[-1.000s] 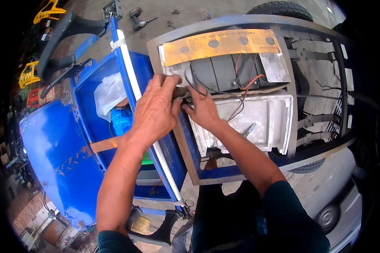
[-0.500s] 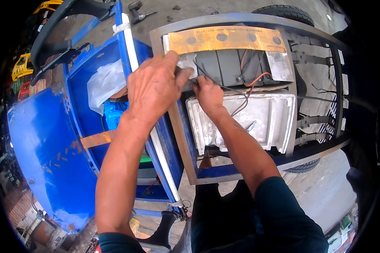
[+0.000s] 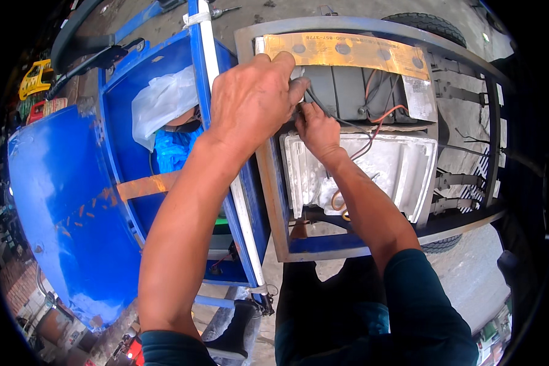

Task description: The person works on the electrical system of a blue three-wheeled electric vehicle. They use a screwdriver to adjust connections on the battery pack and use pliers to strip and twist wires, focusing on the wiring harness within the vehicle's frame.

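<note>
Both hands meet at the left end of a row of dark grey batteries set in a metal frame. My left hand is closed, back upward, thumb and fingertips pinched at the battery corner. Just right of it, my right hand is closed too, its fingertips almost touching the left thumb. What they pinch is hidden. A black cable runs from near the fingertips across the batteries. Red and black wires hang over a white foam tray. On that tray lies a tool with yellowish looped handles, partly behind my right forearm.
A yellow-brown cardboard strip spans the far side of the batteries. The metal frame surrounds them. To the left stands a blue vehicle body with a white pipe and a plastic bag. A tyre shows behind.
The whole view has shifted, so the frame and my hands sit farther right in the picture. My hands stay at the same battery corner. The looped tool handles now show beside my right forearm.
</note>
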